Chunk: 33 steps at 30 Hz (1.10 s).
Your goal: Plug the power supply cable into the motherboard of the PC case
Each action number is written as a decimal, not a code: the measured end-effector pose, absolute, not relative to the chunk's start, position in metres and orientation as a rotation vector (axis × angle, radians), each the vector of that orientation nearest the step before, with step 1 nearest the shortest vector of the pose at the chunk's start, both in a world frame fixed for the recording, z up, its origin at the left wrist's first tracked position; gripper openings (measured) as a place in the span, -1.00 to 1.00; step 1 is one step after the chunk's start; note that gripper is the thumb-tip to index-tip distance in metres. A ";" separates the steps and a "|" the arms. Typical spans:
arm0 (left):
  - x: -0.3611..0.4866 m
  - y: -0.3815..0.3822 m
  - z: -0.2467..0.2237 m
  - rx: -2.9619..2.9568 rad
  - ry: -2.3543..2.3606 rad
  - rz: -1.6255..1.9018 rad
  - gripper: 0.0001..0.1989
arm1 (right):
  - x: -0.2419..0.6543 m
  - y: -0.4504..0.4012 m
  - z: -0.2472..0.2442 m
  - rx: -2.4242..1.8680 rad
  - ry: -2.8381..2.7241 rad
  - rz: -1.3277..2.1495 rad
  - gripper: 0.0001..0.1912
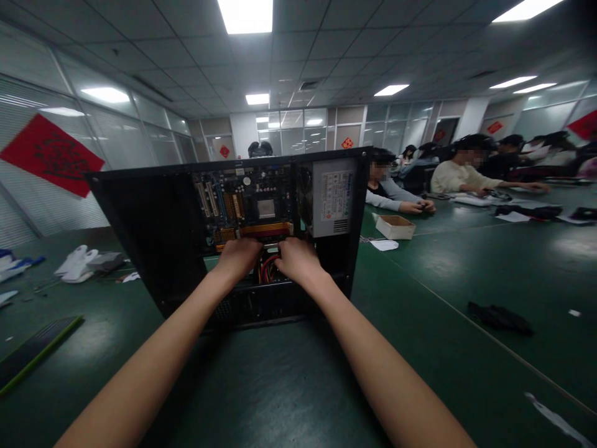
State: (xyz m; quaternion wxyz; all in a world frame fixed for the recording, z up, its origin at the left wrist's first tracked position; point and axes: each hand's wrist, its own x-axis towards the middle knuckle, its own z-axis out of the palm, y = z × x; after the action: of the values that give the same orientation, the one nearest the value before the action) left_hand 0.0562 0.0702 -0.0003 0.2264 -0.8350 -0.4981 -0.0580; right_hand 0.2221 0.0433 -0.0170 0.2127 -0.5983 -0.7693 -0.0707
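An open black computer case (144, 230) stands on the green table in front of me, its inside facing me. Fixed inside are a motherboard (247, 199) and, at the upper right, a power supply (332, 198) with a label. My left hand (239, 256) and my right hand (298, 256) are at the board's lower edge, just below the red and yellow memory slots (268, 230). Both have curled fingers with the tips turned away, so whatever they grip is hidden. Red and yellow cables (269, 267) hang between the hands.
On the left lie a dark flat panel with a green edge (40, 348) and white plastic bags (77, 262). To the right are a small open cardboard box (395, 227) and a black cloth-like item (500, 317). Other people sit working along the table at the right.
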 end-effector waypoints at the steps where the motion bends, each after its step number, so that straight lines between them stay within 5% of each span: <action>1: 0.056 0.071 -0.001 -2.301 -1.368 -0.152 -0.68 | 0.222 0.043 -0.017 -1.664 -2.139 -0.191 -0.73; 33: 0.045 0.080 -0.004 -2.343 -1.624 -0.300 -0.70 | 0.225 0.057 -0.009 -1.360 -2.360 -0.242 -0.81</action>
State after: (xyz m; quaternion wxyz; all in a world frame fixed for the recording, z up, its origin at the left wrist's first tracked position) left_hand 0.0446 0.0800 -0.0036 0.1370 -0.8095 -0.5613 -0.1038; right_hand 0.2252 0.0570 -0.0091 0.2023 -0.4871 -0.8452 -0.0868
